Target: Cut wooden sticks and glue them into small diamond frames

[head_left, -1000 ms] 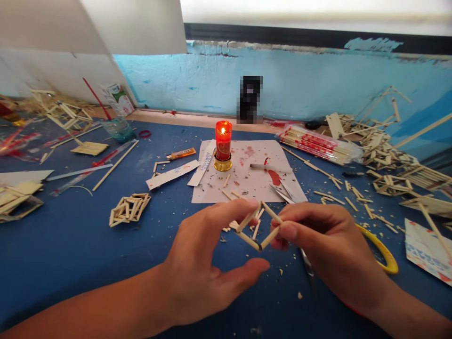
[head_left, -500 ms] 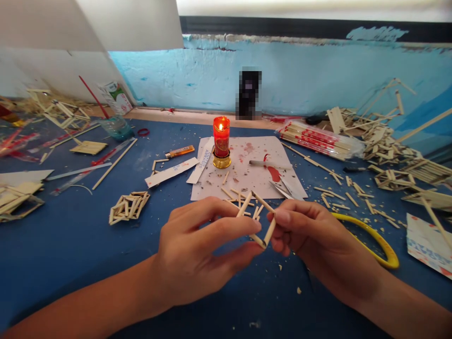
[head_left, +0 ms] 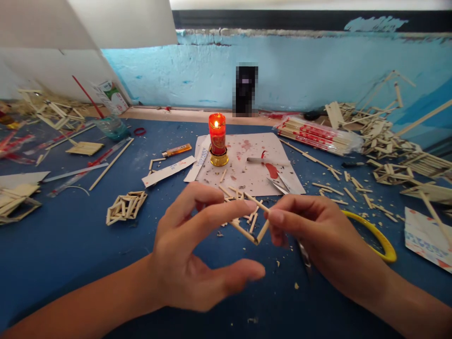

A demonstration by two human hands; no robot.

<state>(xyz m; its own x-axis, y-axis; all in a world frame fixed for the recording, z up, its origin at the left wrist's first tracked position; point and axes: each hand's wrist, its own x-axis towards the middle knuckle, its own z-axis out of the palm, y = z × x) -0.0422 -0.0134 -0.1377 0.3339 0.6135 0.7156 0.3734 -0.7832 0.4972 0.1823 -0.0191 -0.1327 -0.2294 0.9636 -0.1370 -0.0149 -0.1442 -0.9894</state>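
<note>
My right hand (head_left: 314,223) pinches a small four-sided frame of thin wooden sticks (head_left: 262,231) at its right corner, between thumb and fingers. The frame is tilted, with dark marks at its joints. My left hand (head_left: 190,245) is open, its thumb well apart from the forefinger. That forefinger reaches across the frame's upper left side; whether it touches the sticks I cannot tell. Short loose sticks (head_left: 252,221) lie behind the frame. Beneath my right hand is a pair of scissors with a yellow handle (head_left: 388,253), partly hidden.
A lit red candle (head_left: 218,141) stands on white paper (head_left: 254,181) with a pointed metal tool (head_left: 277,186). To its left lie an orange lighter (head_left: 177,150) and a stick bundle (head_left: 126,207). Packaged sticks (head_left: 314,135) and piled stick structures (head_left: 391,174) occupy the right.
My left thumb has come off the frame and dropped away, opening the left hand. The right hand keeps hold of the frame, which has shifted slightly left. The view has moved a little.
</note>
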